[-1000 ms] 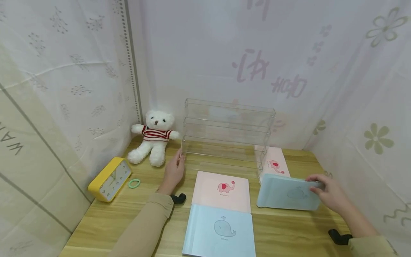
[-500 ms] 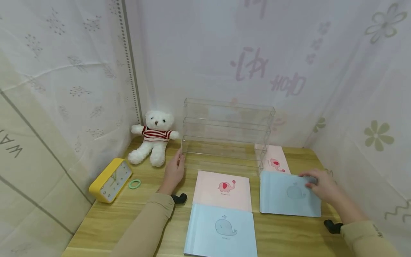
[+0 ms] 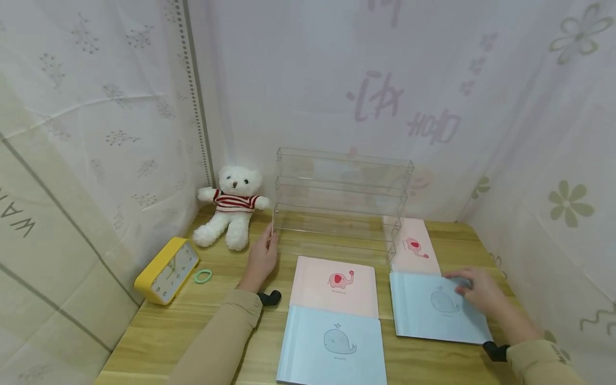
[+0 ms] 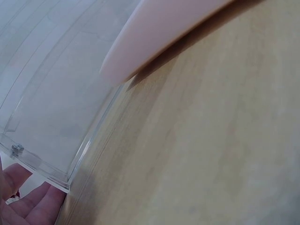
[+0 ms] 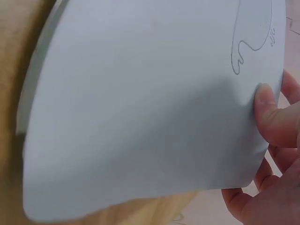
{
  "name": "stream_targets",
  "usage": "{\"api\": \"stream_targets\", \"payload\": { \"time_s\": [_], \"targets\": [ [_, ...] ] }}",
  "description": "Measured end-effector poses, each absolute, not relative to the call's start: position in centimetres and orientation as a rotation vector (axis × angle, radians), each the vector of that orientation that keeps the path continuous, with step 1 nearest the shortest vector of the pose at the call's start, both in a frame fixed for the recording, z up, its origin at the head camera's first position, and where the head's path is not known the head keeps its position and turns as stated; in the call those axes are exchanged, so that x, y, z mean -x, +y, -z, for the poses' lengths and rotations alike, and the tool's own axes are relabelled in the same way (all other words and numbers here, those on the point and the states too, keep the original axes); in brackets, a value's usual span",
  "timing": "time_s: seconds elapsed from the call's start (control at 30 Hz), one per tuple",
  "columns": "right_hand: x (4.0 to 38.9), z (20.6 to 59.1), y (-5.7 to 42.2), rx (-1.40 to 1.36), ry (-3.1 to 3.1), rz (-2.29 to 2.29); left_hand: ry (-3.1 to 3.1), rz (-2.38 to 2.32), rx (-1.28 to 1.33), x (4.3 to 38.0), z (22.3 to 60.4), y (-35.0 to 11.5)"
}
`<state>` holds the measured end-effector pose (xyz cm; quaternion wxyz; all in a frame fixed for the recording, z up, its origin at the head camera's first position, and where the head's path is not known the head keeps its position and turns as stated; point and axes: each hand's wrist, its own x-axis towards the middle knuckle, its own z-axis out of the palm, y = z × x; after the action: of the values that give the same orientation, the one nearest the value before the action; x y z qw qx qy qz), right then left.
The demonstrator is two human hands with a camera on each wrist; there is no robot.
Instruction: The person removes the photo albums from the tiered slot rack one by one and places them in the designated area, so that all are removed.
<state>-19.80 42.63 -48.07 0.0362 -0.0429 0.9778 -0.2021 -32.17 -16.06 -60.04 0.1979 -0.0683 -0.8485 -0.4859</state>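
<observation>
At the left, my left hand holds the lower left side of a clear acrylic tiered rack; its fingertips are at the rack's bottom corner in the left wrist view. My right hand pinches the far right edge of a light blue book with a whale on its cover. The thumb lies on the cover, with the other fingers behind it. This book is low over the table, its top edge overlapping a pink elephant book in the head view.
Another pink elephant book and blue whale book lie in front of the rack. A white teddy bear, a yellow clock and a green ring are at the left on the wooden table. Curtains surround it.
My right hand has brought the blue whale book down and toward me, tipping it from near upright to flatter. More of the pink book behind it shows. My left hand stays at the rack.
</observation>
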Motion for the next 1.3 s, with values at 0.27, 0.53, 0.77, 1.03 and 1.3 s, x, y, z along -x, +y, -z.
{"api": "stream_targets", "payload": {
  "time_s": [0.27, 0.53, 0.77, 1.03, 1.3],
  "targets": [
    [19.7, 49.3, 42.4, 0.022, 2.913, 0.529, -2.368, 1.370, 0.195, 30.9, 58.5, -15.6],
    [19.8, 50.4, 42.9, 0.018, 2.904, 0.547, -2.383, 1.397, 0.166, 31.6, 59.4, -15.8],
    [19.9, 50.8, 42.3, 0.035, 2.922, 0.475, -2.403, 1.335, 0.183, 31.7, 59.8, -16.5],
    [19.9, 50.5, 41.6, 0.054, 2.922, 0.379, -2.414, 1.388, 0.135, 30.4, 57.5, -16.1],
    [18.2, 48.3, 37.2, 0.354, 3.211, 0.094, -2.531, 1.488, 0.074, 28.6, 54.5, -16.2]
  ]
}}
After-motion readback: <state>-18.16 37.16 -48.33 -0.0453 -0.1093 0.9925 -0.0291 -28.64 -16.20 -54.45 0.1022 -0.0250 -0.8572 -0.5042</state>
